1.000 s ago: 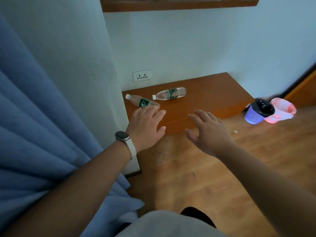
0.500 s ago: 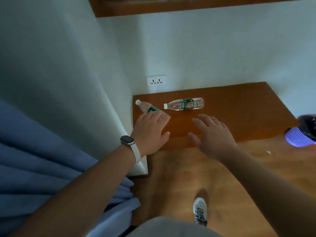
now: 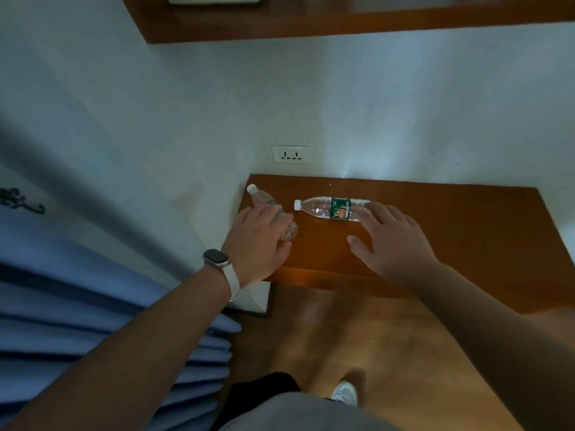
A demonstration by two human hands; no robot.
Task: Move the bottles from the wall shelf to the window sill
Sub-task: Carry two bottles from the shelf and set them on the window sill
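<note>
Two bottles lie on the wooden shelf (image 3: 435,231): left bottle (image 3: 264,199) under the spread left hand (image 3: 258,241), right bottle (image 3: 329,208) touching the spread right hand (image 3: 395,244); bare shelf extends rightward.

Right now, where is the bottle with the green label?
The bottle with the green label lies on its side on the wooden shelf, below the wall socket, its base under the right hand fingertips.

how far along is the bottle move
Nothing looks moved yet: both bottles lie on their sides on the wooden shelf. The left hand is over the corner bottle; the right hand reaches the labelled bottle. Neither is lifted. Gripping and carrying remain; no window sill shows.
</note>
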